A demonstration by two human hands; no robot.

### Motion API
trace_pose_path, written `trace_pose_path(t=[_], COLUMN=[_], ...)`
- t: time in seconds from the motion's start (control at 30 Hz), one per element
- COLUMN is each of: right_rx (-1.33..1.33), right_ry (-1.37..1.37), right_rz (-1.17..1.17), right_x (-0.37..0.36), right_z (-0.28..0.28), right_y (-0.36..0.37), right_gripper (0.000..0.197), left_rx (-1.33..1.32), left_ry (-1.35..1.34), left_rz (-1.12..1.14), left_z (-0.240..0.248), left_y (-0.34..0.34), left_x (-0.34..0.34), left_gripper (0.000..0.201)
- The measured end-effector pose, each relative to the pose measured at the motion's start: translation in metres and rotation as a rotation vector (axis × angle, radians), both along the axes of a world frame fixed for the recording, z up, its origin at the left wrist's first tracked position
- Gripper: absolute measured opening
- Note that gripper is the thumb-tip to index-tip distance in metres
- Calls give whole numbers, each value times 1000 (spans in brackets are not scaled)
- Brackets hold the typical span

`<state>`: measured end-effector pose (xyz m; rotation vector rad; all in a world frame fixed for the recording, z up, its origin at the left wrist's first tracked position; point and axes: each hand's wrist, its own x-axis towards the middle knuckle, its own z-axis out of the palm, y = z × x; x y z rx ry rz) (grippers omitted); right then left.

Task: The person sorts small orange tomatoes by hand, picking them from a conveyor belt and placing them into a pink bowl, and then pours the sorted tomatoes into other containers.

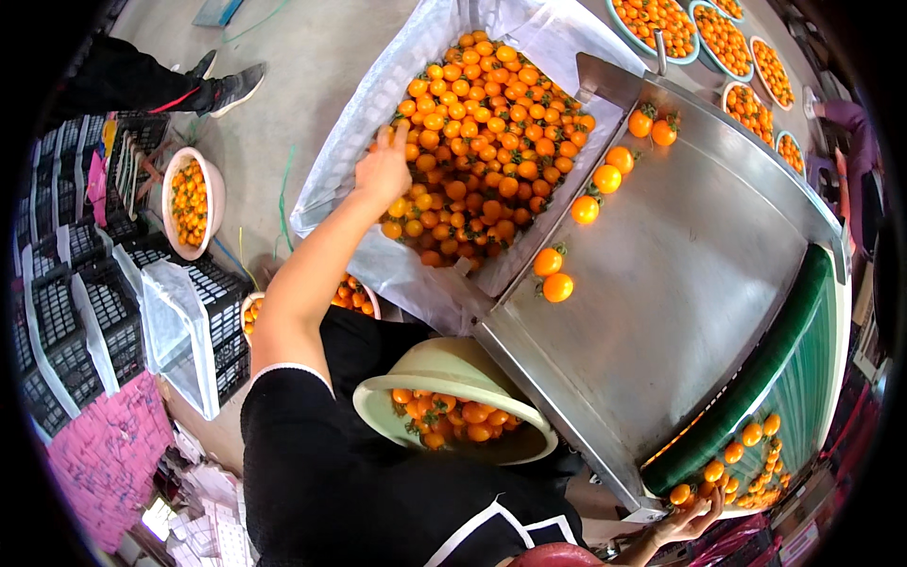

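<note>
Orange cherry tomatoes with green stems fill a crate lined with white sheeting. My left hand reaches over its left side, fingers stretched out onto the tomatoes and seemingly holding none. To the right, a steel tray carries several loose tomatoes along its left edge. A green belt adjoins the tray's lower right side, with more tomatoes at its near end. There, my right hand has its fingers apart beside the nearest tomatoes; whether they touch is unclear.
A pale green bucket of tomatoes tilts near my body. Filled basins stand at the far right, and a pink-white tub at left. Black crates are stacked left. Another person's legs and shoe show at upper left.
</note>
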<state>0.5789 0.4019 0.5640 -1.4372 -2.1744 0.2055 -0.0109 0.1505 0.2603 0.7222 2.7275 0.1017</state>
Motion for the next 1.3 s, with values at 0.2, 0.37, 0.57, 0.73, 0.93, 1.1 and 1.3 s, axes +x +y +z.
trace_pose_path(t=[0.2, 0.37, 0.57, 0.73, 0.93, 1.1, 1.3], right_rx=[-8, 11, 26, 2, -88, -18, 45], right_ry=[60, 101, 123, 171, 167, 34, 113], right_rz=[22, 107, 128, 11, -91, -58, 113], right_x=[0, -10, 2, -9, 8, -62, -29], right_z=[-6, -5, -11, -7, -4, 22, 9], right_y=[-1, -1, 3, -5, -17, -21, -9], right_gripper=[35, 33, 30, 29, 32, 34, 35], left_rx=[-159, 57, 421, 111, -100, -232, -114], left_ry=[-406, -391, -219, -286, -321, -336, -378], left_rz=[-191, -136, -238, -284, -435, -390, -298], left_z=[9, 43, 48, 30, -31, -29, -25], left_y=[-8, -15, 23, 103, 166, 174, 133], left_x=[32, 34, 8, 0, 5, 5, -18], left_gripper=[51, 33, 29, 52, 47, 54, 57])
